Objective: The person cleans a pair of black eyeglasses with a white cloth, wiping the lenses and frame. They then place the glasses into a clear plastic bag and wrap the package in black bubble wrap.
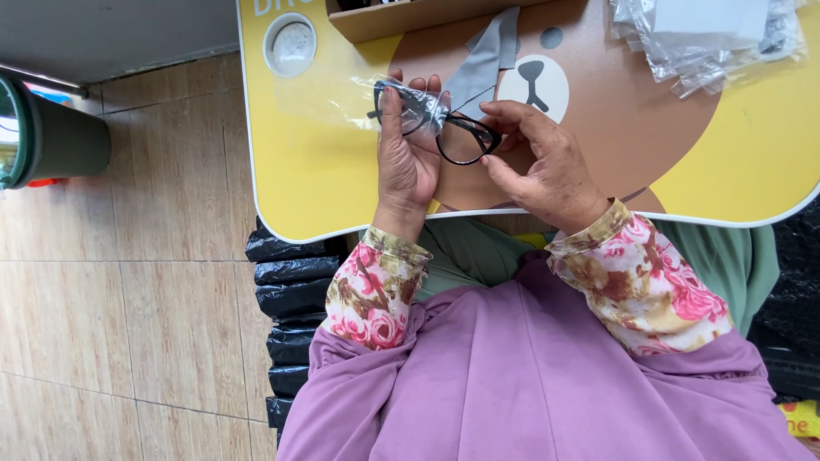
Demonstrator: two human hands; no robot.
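Note:
My left hand (408,154) grips a clear plastic sleeve (408,104) that covers one half of a pair of black-framed glasses (467,139). My right hand (547,162) pinches the other end of the glasses, the uncovered lens between the two hands. Both hands hover just above a yellow lap table (299,171) with a brown bear face printed on it. A grey cleaning cloth (487,53) lies on the table just beyond the glasses.
A pile of clear plastic bags (709,38) lies at the table's far right. A cardboard box edge (401,19) and a round white recess (292,43) sit at the far side. A green bin (47,137) stands on the tiled floor to the left.

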